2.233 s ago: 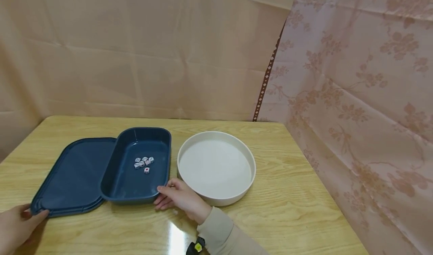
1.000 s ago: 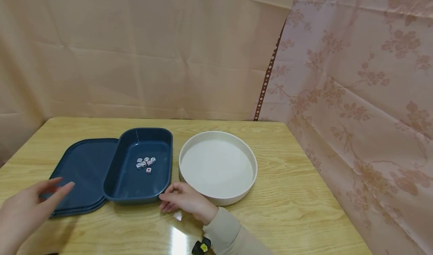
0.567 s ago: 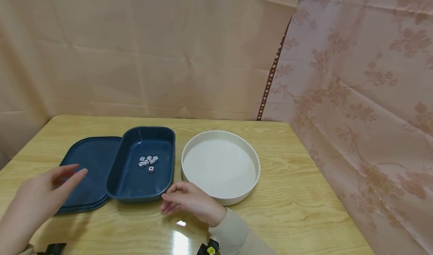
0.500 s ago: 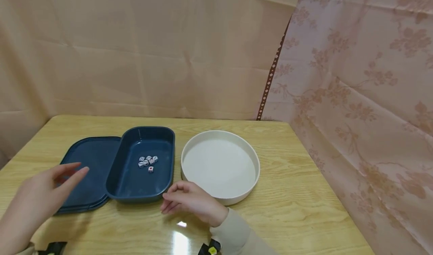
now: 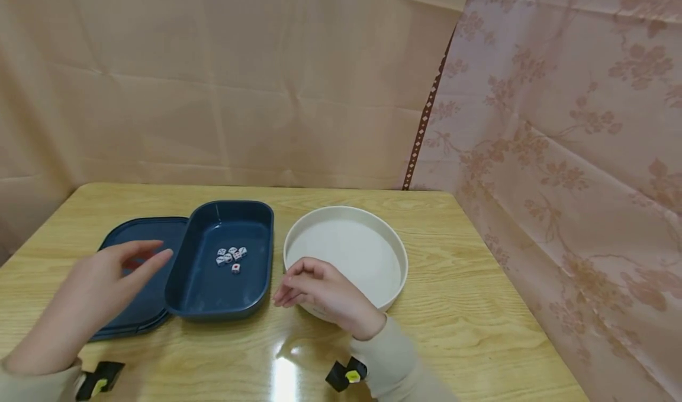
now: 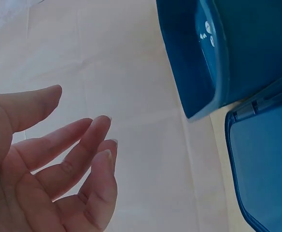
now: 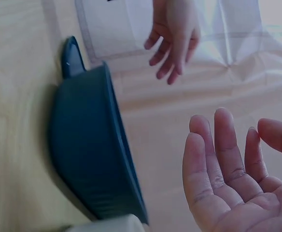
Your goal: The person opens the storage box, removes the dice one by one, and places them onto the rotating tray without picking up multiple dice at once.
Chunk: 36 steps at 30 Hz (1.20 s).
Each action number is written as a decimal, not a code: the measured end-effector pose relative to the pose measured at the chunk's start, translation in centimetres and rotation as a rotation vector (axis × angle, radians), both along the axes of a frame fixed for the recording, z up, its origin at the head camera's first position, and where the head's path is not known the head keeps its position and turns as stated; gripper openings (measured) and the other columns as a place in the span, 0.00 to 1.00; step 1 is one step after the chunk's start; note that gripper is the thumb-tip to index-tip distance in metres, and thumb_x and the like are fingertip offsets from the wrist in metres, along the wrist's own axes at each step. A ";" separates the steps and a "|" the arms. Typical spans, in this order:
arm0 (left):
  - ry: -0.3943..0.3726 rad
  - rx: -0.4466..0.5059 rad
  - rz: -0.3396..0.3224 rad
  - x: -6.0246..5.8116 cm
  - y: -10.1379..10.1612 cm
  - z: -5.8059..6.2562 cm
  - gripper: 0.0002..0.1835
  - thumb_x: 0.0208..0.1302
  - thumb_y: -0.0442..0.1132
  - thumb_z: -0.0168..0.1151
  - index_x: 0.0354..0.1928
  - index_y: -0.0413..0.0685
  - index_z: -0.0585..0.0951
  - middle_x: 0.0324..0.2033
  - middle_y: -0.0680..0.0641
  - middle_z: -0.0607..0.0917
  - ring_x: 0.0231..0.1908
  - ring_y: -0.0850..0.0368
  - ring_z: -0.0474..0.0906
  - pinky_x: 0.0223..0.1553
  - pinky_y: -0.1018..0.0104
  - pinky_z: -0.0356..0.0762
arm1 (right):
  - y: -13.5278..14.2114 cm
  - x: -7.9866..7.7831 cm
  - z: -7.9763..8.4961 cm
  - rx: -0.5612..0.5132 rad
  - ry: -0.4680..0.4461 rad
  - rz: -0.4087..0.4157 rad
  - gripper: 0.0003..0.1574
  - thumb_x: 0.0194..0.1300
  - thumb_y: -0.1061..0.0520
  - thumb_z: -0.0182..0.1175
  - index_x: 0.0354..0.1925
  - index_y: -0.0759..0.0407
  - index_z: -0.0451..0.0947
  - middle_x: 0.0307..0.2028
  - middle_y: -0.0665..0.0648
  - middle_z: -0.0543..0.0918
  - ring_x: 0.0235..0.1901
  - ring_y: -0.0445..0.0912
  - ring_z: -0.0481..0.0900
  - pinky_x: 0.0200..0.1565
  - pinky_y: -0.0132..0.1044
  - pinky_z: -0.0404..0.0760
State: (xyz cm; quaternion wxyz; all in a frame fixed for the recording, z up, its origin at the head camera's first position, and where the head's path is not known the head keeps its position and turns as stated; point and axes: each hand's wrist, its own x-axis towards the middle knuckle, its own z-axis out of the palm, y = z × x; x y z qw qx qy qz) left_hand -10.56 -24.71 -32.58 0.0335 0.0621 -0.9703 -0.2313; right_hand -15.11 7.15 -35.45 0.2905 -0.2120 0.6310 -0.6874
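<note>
My left hand [image 5: 101, 289] hovers over the blue lid [image 5: 146, 295], its fingers loosely bent and holding nothing. The lid lies flat, one side tucked close to a deep blue box [image 5: 218, 295]. Inside the box several white dice [image 5: 236, 268] sit in a loose cluster, one showing a red dot. My right hand [image 5: 327, 292] is raised between the box and a round white tray [image 5: 351, 242], overlapping the tray's near rim in the head view. In the right wrist view that hand's fingers [image 7: 225, 140] are relaxed, with nothing in them.
A wood-grain table [image 5: 469, 319] bears everything. Behind it hangs a beige curtain [image 5: 256, 94], and a pink floral curtain [image 5: 575, 153] lines the right side. Black bands with yellow buttons show at both wrists.
My left hand has let go of the lid's near corner and moved up and right over it. My right hand has left the box's near right corner, moving right and up.
</note>
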 end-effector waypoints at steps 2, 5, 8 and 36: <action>0.004 -0.006 -0.024 -0.3 0.3 0.2 0.38 0.70 0.65 0.50 0.61 0.34 0.76 0.53 0.29 0.80 0.46 0.35 0.77 0.38 0.43 0.77 | 0.5 -0.3 0.4 0.003 0.021 -0.022 0.11 0.73 0.59 0.53 0.44 0.68 0.72 0.36 0.53 0.85 0.38 0.43 0.85 0.49 0.39 0.83; 0.009 -0.009 -0.066 -0.8 0.6 0.5 0.37 0.71 0.63 0.51 0.61 0.34 0.76 0.54 0.29 0.80 0.46 0.37 0.78 0.39 0.44 0.78 | 1.4 -0.7 0.8 0.008 0.050 -0.061 0.10 0.74 0.58 0.53 0.44 0.66 0.73 0.35 0.51 0.85 0.38 0.43 0.85 0.50 0.40 0.83; 0.013 -0.001 -0.103 -1.5 0.8 0.7 0.35 0.71 0.61 0.53 0.61 0.34 0.76 0.55 0.29 0.80 0.45 0.39 0.78 0.40 0.45 0.79 | 2.2 -1.1 1.0 0.008 0.070 -0.102 0.08 0.74 0.57 0.53 0.43 0.62 0.74 0.35 0.52 0.86 0.39 0.45 0.86 0.50 0.40 0.83; -0.227 0.181 -0.304 -7.8 3.5 -0.7 0.28 0.63 0.51 0.68 0.56 0.36 0.78 0.48 0.37 0.83 0.42 0.47 0.81 0.42 0.52 0.82 | 10.2 -4.4 1.3 -0.064 0.047 -0.426 0.05 0.77 0.58 0.49 0.42 0.56 0.71 0.36 0.49 0.87 0.40 0.44 0.86 0.49 0.35 0.83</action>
